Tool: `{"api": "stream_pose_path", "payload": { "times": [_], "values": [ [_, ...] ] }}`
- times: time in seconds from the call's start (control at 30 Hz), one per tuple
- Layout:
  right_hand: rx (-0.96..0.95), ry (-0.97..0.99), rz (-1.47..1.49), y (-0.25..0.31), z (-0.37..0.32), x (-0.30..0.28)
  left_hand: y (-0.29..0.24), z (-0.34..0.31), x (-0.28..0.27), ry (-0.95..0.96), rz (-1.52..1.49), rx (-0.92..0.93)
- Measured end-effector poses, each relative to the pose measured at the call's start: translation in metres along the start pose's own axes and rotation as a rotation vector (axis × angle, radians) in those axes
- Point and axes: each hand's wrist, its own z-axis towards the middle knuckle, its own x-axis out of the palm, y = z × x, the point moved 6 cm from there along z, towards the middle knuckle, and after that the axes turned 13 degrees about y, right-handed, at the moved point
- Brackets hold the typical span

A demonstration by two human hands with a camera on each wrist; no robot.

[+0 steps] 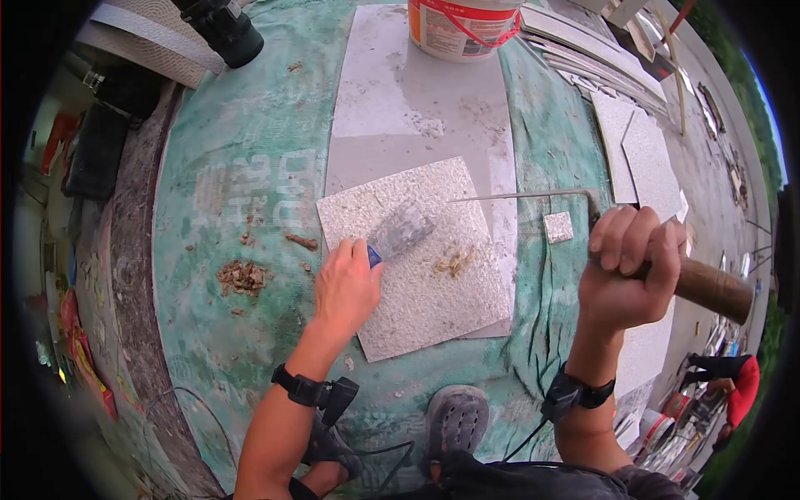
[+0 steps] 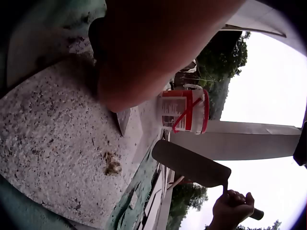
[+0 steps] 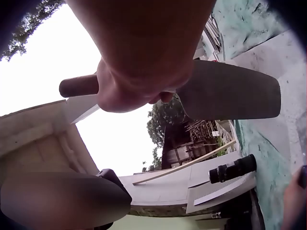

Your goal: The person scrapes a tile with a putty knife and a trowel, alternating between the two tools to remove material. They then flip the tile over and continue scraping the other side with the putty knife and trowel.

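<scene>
My left hand [image 1: 346,279] grips the blue handle of a putty knife [image 1: 406,226], its grey-smeared blade lying over a rough, speckled stone-look tile [image 1: 442,312]. A yellowish-brown clump [image 1: 451,263] sits on the tile to the right of the blade. Raised at the right, my right hand [image 1: 629,267] is wrapped round the wooden handle of a trowel [image 3: 230,91]. That trowel's blade shows edge-on in the head view and broad and flat in both wrist views. In the left wrist view my forearm hides most of the putty knife.
A white and red bucket [image 1: 454,33] stands beyond the tile on a pale board [image 1: 375,100]. Brown debris [image 1: 242,277] lies on the green sheet [image 1: 242,167]. A small square offcut [image 1: 558,227] and several slabs [image 1: 650,158] are at right. A person in red [image 1: 742,392] bends at far right.
</scene>
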Motion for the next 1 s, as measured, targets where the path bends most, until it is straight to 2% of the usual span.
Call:
{"api": "stream_pose_path", "payload": {
  "times": [0.17,0.3,0.4,0.5,0.63,0.73,0.83,1.0],
  "values": [
    [-0.033,0.138,-0.055,-0.006,-0.017,0.032,-0.012,-0.003,0.002,0.059,-0.044,-0.078],
    [0.009,0.201,-0.066,-0.011,-0.034,0.045,-0.024,-0.004,0.007,0.064,-0.07,-0.098],
    [0.076,0.316,0.008,-0.011,-0.044,0.055,-0.029,-0.005,0.007,0.031,-0.088,-0.125],
    [0.101,0.407,0.044,-0.014,-0.059,0.056,-0.031,-0.005,0.013,0.087,-0.09,-0.141],
    [0.028,0.43,0.061,-0.02,-0.075,0.063,-0.031,-0.006,0.014,0.033,-0.145,-0.152],
    [-0.069,0.511,-0.055,-0.033,-0.076,0.073,-0.036,-0.005,0.016,0.039,-0.147,-0.174],
    [-0.023,0.419,0.017,-0.024,-0.064,0.072,-0.038,-0.006,0.01,0.078,-0.133,-0.2],
    [-0.035,0.47,-0.055,-0.01,-0.074,0.078,-0.038,-0.004,0.015,0.114,-0.119,-0.202]
  ]
}}
